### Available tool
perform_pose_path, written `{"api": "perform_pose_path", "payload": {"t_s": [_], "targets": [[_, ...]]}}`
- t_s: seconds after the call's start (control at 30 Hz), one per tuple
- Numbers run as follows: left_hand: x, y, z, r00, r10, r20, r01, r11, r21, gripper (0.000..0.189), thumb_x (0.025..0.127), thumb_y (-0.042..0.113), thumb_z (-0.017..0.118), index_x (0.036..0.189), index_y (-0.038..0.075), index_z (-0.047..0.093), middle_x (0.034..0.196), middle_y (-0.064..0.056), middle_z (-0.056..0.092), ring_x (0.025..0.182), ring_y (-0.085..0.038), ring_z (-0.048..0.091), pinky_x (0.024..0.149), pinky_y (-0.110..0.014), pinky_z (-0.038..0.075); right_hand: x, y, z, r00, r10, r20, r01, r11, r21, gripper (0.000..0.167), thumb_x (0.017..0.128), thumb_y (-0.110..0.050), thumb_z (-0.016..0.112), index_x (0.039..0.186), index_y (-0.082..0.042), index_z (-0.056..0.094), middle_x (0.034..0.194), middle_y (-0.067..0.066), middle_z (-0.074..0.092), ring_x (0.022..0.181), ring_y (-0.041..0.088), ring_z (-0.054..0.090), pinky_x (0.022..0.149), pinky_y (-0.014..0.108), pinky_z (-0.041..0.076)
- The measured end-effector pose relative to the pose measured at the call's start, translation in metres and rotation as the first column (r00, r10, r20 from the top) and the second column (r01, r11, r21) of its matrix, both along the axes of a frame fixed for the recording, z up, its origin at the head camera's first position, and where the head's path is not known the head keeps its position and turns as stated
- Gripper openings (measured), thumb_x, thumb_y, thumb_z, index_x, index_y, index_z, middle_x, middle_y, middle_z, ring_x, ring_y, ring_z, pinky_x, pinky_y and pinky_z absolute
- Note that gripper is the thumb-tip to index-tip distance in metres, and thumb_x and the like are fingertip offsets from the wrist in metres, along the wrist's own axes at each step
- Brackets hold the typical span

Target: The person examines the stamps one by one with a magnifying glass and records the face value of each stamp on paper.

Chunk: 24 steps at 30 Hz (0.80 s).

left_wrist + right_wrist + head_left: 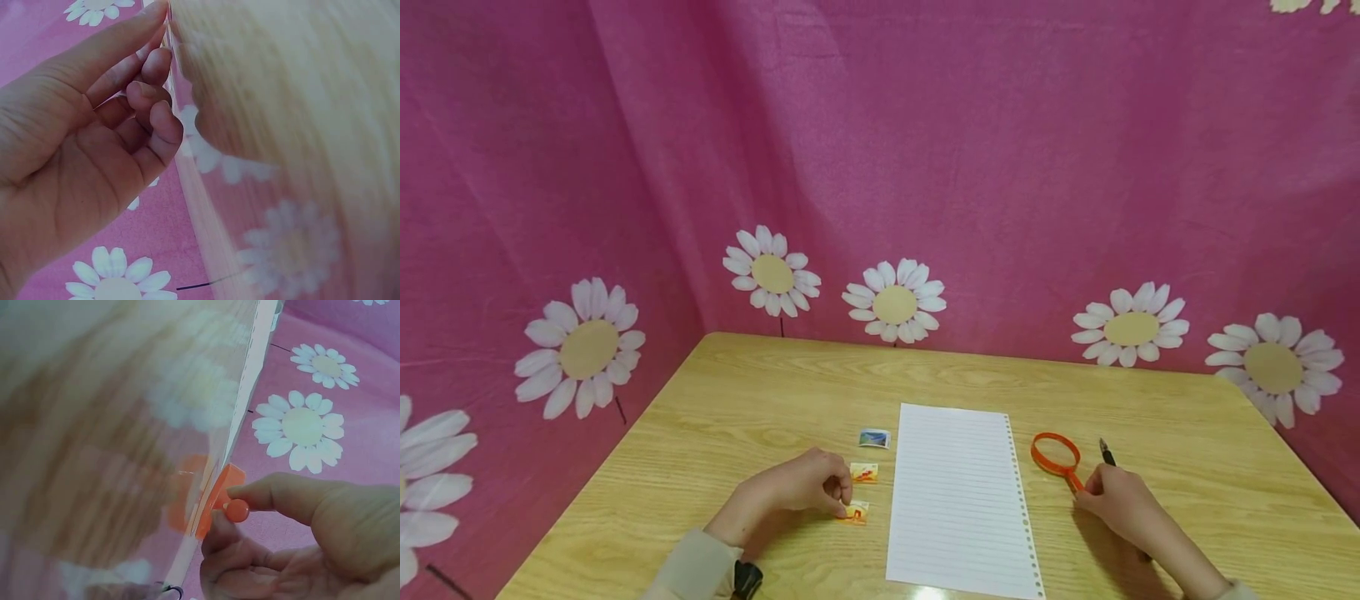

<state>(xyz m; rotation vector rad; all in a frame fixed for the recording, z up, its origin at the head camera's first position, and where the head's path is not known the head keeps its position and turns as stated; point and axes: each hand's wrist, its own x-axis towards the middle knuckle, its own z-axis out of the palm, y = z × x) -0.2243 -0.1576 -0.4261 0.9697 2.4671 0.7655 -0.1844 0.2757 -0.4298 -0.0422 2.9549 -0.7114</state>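
Note:
Three postage stamps form a column left of the lined sheet [961,500]: a blue landscape stamp [875,438], a middle yellow-and-red stamp [865,473] and a lower yellow-and-orange stamp [857,513]. My left hand [808,482] pinches the left edge of the lower stamp between thumb and finger, the other fingers curled. In the left wrist view that stamp is hidden. My right hand [1122,498] pinches the handle of an orange magnifying glass [1077,483], its round lens tilted away to the upper left. The right wrist view shows the handle's rounded end [237,510] between thumb and finger.
A dark fountain pen [1107,452] lies partly hidden beneath my right hand, its nib pointing away. The sheet has punched holes along its right side. The glossy wooden table [805,375] meets a pink flowered curtain [985,167] at the back and left.

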Motion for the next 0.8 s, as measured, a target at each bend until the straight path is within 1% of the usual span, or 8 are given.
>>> {"api": "perform_pose_path", "payload": {"t_s": [0.17,0.3,0.57,0.8], "targets": [[0.001,0.0,0.0,1.0,0.001,-0.001,-0.001,1.0,0.001,0.01,0.084,0.014,0.075,0.08,0.013,0.066,0.077,0.008,0.052,0.068,0.001,0.042,0.065,-0.016,0.038,0.002,0.002,0.0,0.999,0.004,-0.04,-0.005,1.0,-0.01,0.015,0.085,-0.013,0.069,0.082,-0.001,0.06,0.075,0.004,0.064,0.068,0.014,0.052,0.061,0.029,0.041],[0.002,0.0,0.001,1.0,0.002,0.003,-0.002,1.0,0.002,0.01,0.085,0.014,0.075,0.081,0.012,0.066,0.077,0.007,0.053,0.068,0.001,0.042,0.065,-0.016,0.038,0.004,0.004,0.0,0.997,0.0,-0.074,-0.001,1.0,-0.013,0.014,0.084,-0.012,0.07,0.081,-0.002,0.061,0.075,0.003,0.065,0.068,0.013,0.053,0.059,0.027,0.041],[0.002,0.0,0.002,1.0,0.006,0.015,-0.006,1.0,0.003,0.009,0.085,0.013,0.075,0.081,0.012,0.067,0.078,0.006,0.053,0.068,0.001,0.042,0.064,-0.016,0.038,0.006,0.008,-0.001,0.996,0.001,-0.088,-0.003,1.0,-0.019,0.012,0.087,-0.011,0.069,0.082,-0.003,0.062,0.073,0.001,0.063,0.066,0.012,0.052,0.057,0.025,0.039],[0.002,0.0,0.002,1.0,-0.004,0.014,0.003,1.0,0.014,0.01,0.085,0.014,0.075,0.081,0.011,0.067,0.079,0.005,0.054,0.068,0.001,0.042,0.065,-0.016,0.038,0.01,0.011,-0.003,0.99,0.023,-0.137,-0.023,1.0,0.006,0.011,0.086,-0.011,0.071,0.082,-0.004,0.063,0.072,-0.002,0.063,0.063,0.005,0.049,0.057,0.023,0.039]]}}
